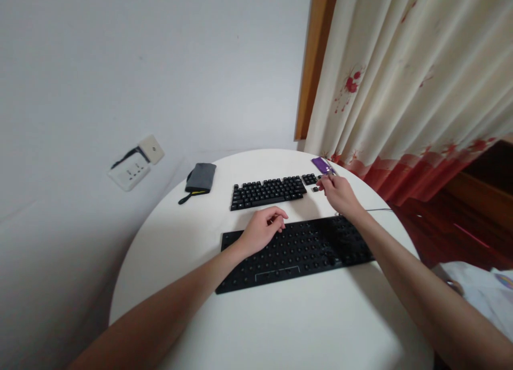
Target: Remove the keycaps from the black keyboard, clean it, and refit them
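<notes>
A round white table (pixel 280 327) holds a bare black keyboard base (pixel 296 252) with its keycaps off, close to me. Behind it lie rows of loose black keycaps (pixel 266 191) laid out in keyboard shape. My left hand (pixel 262 231) rests on the top left edge of the keyboard base, fingers curled with nothing visible in them. My right hand (pixel 339 194) reaches past the base's right end, its fingers pinched at a small keycap (pixel 316 188) near the right end of the rows. A purple tool (pixel 323 165) lies just beyond that hand.
A grey pouch (pixel 200 179) with a black strap sits at the table's far left. A wall socket (pixel 132 167) is on the white wall to the left. Cream and red curtains (pixel 401 92) hang at the right. A thin cable (pixel 379 210) runs off the table's right side.
</notes>
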Demonstrator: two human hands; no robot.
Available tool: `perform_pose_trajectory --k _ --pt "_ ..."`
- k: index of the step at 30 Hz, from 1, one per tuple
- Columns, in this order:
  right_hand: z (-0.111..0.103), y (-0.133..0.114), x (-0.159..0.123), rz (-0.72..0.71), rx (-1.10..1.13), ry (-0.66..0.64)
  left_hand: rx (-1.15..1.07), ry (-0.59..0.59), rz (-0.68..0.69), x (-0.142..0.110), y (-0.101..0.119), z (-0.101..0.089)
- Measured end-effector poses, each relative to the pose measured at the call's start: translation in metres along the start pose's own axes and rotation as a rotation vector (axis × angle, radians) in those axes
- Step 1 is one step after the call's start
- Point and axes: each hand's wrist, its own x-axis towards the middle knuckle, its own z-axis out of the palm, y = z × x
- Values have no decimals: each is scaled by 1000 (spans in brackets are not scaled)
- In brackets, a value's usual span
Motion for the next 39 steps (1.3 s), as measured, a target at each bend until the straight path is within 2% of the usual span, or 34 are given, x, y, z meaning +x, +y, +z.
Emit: perform_pose_trajectory --k 2,5,10,15,18,23,26,31,33,35,39 --pt "-13 -1 -19 -56 221 41 0 0 -3 0 1 0" --pt "-29 1 -55 -96 292 133 1 2 -6 1 1 0" --pt "-42 13 -113 122 366 144 15 10 6 1 0 0" --pt "-44 28 -150 255 488 157 42 7 19 3 1 0" --pt "-41 32 -159 259 524 135 57 9 25 3 2 0" --pt "-35 28 -163 210 447 -2 65 13 24 2 1 0" --pt "-33 18 -165 132 299 -61 62 8 35 1 0 0" --pt "-25 -3 -166 -76 -68 -123 55 6 50 2 -3 0" --pt "-24 -6 -163 -88 -138 -124 48 6 48 2 -4 0" --pt "-24 -4 -160 -44 -103 -117 42 1 45 2 -4 0" --pt "-28 11 -159 95 161 -132 45 -2 45 1 -1 0"
